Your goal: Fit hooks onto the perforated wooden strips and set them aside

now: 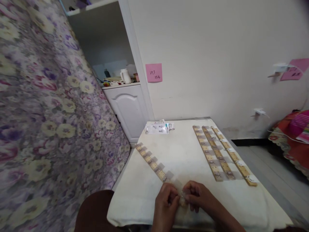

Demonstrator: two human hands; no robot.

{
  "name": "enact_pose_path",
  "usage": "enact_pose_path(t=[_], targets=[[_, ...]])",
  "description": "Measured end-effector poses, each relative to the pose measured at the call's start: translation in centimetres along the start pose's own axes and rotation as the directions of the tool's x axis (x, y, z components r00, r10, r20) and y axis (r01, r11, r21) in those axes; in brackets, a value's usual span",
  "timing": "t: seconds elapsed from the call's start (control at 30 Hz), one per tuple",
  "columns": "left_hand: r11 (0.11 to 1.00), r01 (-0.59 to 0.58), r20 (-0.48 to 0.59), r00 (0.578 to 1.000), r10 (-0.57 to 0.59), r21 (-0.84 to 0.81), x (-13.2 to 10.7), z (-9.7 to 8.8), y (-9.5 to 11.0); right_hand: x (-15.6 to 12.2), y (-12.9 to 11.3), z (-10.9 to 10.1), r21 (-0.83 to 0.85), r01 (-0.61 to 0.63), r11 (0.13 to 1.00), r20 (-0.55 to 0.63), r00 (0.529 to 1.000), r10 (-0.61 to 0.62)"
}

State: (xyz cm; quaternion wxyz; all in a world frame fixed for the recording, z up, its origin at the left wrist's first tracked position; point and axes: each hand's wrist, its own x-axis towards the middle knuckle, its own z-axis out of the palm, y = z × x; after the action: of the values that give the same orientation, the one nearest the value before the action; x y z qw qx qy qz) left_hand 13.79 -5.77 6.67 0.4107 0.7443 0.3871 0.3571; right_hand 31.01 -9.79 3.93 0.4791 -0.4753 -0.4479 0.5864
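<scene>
My left hand (166, 200) and my right hand (196, 194) are close together at the near side of the table, fingers pinched. A small shiny piece and something see-through (182, 197) show between the fingertips, too blurred to name. Just beyond my left hand, a narrow wooden strip (150, 161) slants away to the far left. Small metal fittings and clear plastic squares sit along it. Its near end meets my fingers, and I cannot tell if it runs on under them.
On the right lie three more wooden strips, the left one (208, 154), the middle one (218, 154) and the right one with white discs (235, 158). Flat packages (157, 128) rest at the table's (178, 145) far left corner. A brown stool (95, 211) and floral curtain (65, 112) stand left.
</scene>
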Motion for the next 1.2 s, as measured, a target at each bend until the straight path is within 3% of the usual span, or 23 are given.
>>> enact_pose_path(t=[0.3, 0.7, 0.93, 1.2], targets=[[0.998, -0.056, 0.023, 0.998, 0.056, -0.001, -2.0, 0.7, -0.6, 0.4, 0.7, -0.1, -0.188, 0.112, 0.976, -0.13, 0.982, -0.138], [0.995, -0.038, 0.036, 0.999, 0.035, 0.09, -3.5, -0.2, -3.4, 1.1, 2.1, -0.5, -0.235, -0.016, 0.972, -0.152, 0.988, -0.02], [0.984, -0.14, 0.143, 0.982, 0.123, 0.113, -3.6, 0.0, -4.1, 1.4, 2.5, -0.3, -0.284, -0.058, 0.957, -0.201, 0.98, -0.001], [0.961, -0.244, 0.18, 0.959, 0.22, 0.126, -3.8, 0.3, -4.9, 1.4, 2.7, -0.5, -0.341, -0.018, 0.94, -0.206, 0.977, -0.056]])
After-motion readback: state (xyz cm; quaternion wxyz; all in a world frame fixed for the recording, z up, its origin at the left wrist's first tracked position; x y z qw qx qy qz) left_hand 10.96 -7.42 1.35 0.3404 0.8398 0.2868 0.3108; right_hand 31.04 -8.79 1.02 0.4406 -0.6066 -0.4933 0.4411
